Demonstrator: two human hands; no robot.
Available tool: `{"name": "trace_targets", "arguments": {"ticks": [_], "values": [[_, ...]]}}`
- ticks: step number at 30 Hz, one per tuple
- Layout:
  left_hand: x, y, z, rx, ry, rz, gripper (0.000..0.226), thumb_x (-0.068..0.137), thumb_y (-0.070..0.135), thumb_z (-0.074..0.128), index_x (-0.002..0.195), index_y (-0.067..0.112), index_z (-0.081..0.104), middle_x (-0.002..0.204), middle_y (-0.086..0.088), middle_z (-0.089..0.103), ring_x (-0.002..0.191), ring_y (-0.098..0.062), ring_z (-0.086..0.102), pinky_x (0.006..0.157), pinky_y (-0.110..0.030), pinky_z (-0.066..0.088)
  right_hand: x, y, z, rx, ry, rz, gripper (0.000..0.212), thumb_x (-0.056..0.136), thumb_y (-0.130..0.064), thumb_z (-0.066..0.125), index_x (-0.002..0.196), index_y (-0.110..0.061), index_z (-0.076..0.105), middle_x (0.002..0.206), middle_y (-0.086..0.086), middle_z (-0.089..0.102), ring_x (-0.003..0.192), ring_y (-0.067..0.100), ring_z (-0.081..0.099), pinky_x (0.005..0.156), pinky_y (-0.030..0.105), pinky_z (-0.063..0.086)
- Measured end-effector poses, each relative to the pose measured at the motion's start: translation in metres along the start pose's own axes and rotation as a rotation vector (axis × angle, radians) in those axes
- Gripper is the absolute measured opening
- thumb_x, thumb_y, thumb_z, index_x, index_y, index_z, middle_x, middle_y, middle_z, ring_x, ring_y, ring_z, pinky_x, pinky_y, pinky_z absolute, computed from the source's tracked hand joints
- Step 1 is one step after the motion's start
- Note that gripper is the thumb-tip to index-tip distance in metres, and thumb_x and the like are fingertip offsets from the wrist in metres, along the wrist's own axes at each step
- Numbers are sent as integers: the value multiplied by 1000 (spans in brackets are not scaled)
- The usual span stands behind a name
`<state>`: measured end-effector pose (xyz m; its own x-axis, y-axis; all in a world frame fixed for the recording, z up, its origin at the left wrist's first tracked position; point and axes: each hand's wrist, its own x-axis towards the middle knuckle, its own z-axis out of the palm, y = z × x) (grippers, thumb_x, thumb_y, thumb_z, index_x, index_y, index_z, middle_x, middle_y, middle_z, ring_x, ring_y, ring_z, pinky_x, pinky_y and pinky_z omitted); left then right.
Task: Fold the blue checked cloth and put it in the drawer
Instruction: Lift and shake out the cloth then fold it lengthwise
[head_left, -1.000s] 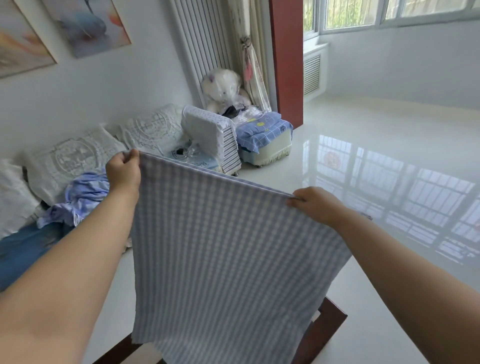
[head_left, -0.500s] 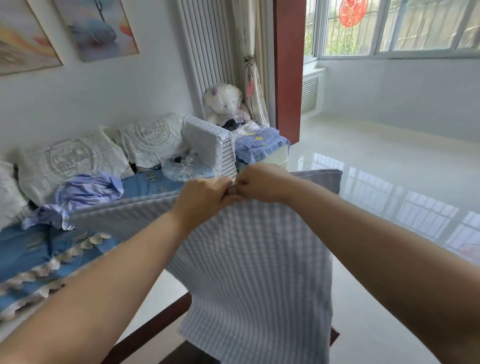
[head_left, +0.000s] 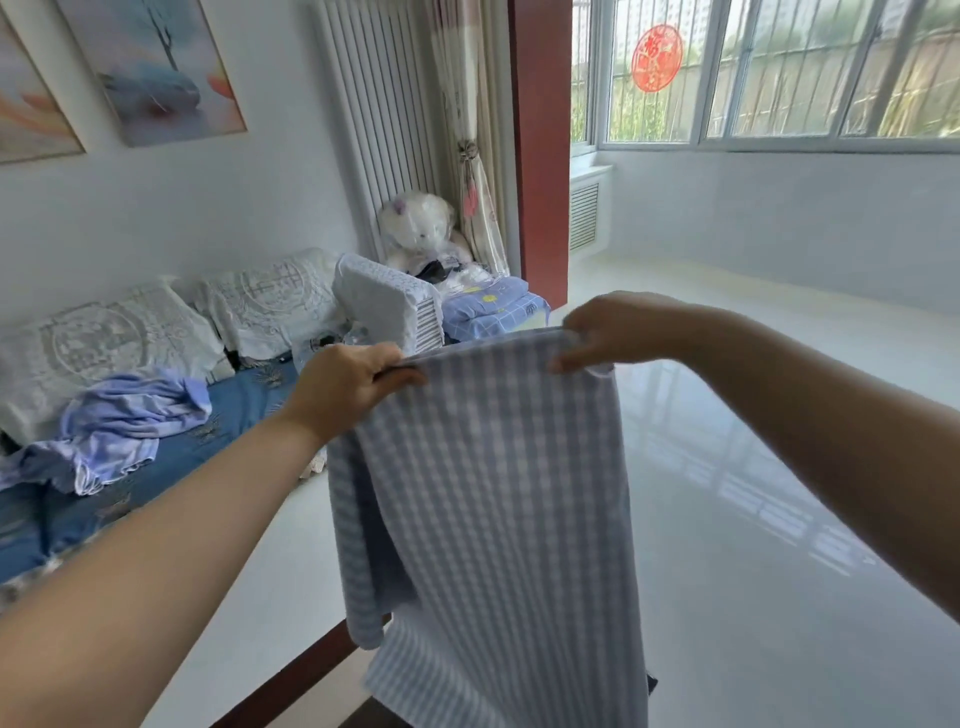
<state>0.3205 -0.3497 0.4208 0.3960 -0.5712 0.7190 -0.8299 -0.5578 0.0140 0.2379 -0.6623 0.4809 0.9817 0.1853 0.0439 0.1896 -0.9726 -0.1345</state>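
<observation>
- Step in hand: folding. The blue checked cloth hangs in the air in front of the person, held by its top edge; it appears doubled, since a shorter layer ends above a longer one at the lower left.
- Left hand: closed on the top left corner of the cloth, thumb over the edge, fingers curled behind.
- Right hand: pinching the top right corner, thumb below and fingers on top. The hand is motion-blurred, so the exact finger placement cannot be read.
- The hands are apart, with the top edge stretched nearly taut between them.
- Next move, as a judgement: bring the two held corners together for another fold, keeping edges aligned so the uneven lower layers do not skew; or lower the cloth onto a flat surface to fold it across.
- Drawer: not in view. A dark wooden edge shows below the cloth; what it belongs to cannot be told.
- Counts: one checked cloth; two hands, both on it.
- Background counts: two white embroidered cushions on the blue sofa, one crumpled lilac garment, one plastic-wrapped white teddy bear, two wall pictures.
</observation>
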Motion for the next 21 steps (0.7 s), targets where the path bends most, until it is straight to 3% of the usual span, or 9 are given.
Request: {"name": "trace_targets", "arguments": {"ticks": [2,4,6,8,11,13,15,18,21], "values": [[3,-1,-6,-1,-15,-13,59,87,65,42,73,13,66,50,2,53,52,-8,41,48,-20,31,-5,13,-11,96,-67,56,48,83,-56,61,77,-8,62,72,2,53,71,19,47,59,25,35],[7,0,-9,19,-76,-80,60,83,68,46,72,12,64,48,9,45,49,-5,37,50,-23,32,-6,12,-18,38,-73,78,53,84,-56,59,69,-4,58,68,4,47,69,21,43,58,29,34],[11,0,-10,42,-142,-197,54,79,64,50,71,12,61,47,13,37,51,-17,43,53,-28,34,-9,-12,-17,-87,-19,-42,54,85,-59,54,65,-8,53,67,3,48,69,22,47,62,32,38],[15,-4,-15,54,-143,-274,39,80,59,52,61,25,51,49,13,37,53,-22,47,54,-31,35,-17,-46,-16,-18,9,-235,55,82,-61,55,69,-8,53,67,0,47,64,15,45,62,31,38],[12,-10,-30,57,-87,-334,41,81,62,54,57,32,41,51,8,43,54,-22,49,53,-31,33,-24,-57,-30,4,-26,-257,54,83,-59,55,75,-6,60,67,0,51,64,15,46,60,29,38],[11,-9,-38,48,-59,-328,38,83,55,61,62,25,49,52,3,46,53,-23,50,51,-31,31,-19,-37,-45,-135,-1,-129,45,92,-51,48,96,-12,70,90,3,65,83,20,59,75,29,46],[13,-5,-43,78,-50,-278,39,84,50,63,62,22,46,48,7,41,49,-23,46,48,-30,29,-21,-29,-50,-172,96,-124,37,95,-45,47,102,-18,71,117,2,59,106,18,57,93,34,47],[30,2,-47,107,-41,-278,45,85,56,49,64,16,45,52,-7,52,53,-31,53,52,-30,29,-37,-76,-38,-1,312,-559,21,90,-38,58,86,-23,72,126,-7,51,118,8,42,103,19,29],[57,20,-46,118,-34,-208,47,86,54,39,72,13,54,68,-21,63,63,-36,59,55,-29,28,-46,-120,-22,108,483,-863,24,89,-29,60,73,-13,68,88,0,60,87,8,45,84,18,35]]}}
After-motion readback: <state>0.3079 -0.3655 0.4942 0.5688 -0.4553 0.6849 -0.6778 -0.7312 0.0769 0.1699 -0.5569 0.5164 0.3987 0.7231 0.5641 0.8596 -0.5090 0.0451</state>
